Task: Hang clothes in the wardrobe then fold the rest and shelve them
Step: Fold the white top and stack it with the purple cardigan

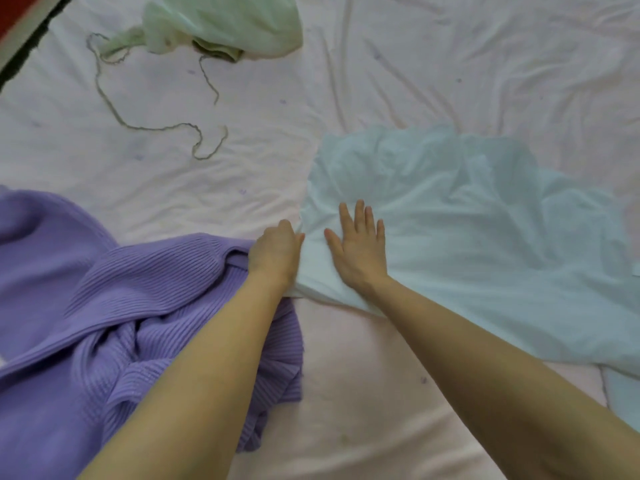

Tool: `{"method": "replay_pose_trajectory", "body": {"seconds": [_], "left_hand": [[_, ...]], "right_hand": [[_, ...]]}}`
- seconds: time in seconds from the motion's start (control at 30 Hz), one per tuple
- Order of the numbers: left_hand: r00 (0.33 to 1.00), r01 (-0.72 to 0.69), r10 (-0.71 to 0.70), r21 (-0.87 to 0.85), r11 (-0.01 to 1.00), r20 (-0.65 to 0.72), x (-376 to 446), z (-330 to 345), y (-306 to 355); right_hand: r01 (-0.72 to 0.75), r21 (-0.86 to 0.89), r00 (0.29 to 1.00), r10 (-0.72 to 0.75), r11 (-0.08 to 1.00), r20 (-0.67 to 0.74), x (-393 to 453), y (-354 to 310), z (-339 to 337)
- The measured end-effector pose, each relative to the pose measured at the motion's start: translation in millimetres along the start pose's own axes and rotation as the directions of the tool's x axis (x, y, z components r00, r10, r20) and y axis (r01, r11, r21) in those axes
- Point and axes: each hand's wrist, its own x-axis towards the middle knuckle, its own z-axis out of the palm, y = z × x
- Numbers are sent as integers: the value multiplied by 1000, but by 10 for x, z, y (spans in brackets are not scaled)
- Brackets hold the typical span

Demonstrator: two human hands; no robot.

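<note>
A pale blue thin garment point(485, 244) lies spread and wrinkled on the bed's right half. My right hand point(358, 242) presses flat on its left part, fingers straight and spread. My left hand point(275, 252) grips the garment's left edge with curled fingers, right beside the right hand. A purple ribbed knit sweater point(104, 306) lies crumpled at the lower left, partly under my left forearm.
The bed is covered by a pale pink wrinkled sheet point(242, 150). A light green garment point(225, 26) with a long trailing cord point(145, 126) lies at the far left top. The bed's edge and a dark floor strip point(24, 36) show in the top left corner.
</note>
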Motion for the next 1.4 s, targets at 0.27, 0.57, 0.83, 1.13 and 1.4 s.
{"method": "replay_pose_trajectory", "body": {"seconds": [0.27, 0.57, 0.83, 1.13, 1.4], "left_hand": [[996, 83, -61, -440, 894, 63, 292, -87, 128], [954, 184, 39, -682, 708, 299, 500, 24, 311], [934, 195, 94, -713, 674, 344, 500, 41, 495], [871, 134, 272, -730, 670, 409, 173, -291, 1130], [764, -77, 544, -789, 610, 347, -485, 61, 2721]], "right_hand": [[-69, 4, 961, 68, 998, -268, 23, 88, 28], [-201, 32, 914, 199, 979, -353, 773, 444, -281], [-237, 53, 834, 231, 970, -500, 990, 779, -457], [-142, 815, 962, 272, 562, -20, 734, 1128, -1142], [-284, 921, 958, 115, 266, 262, -39, 1818, -2243]]}}
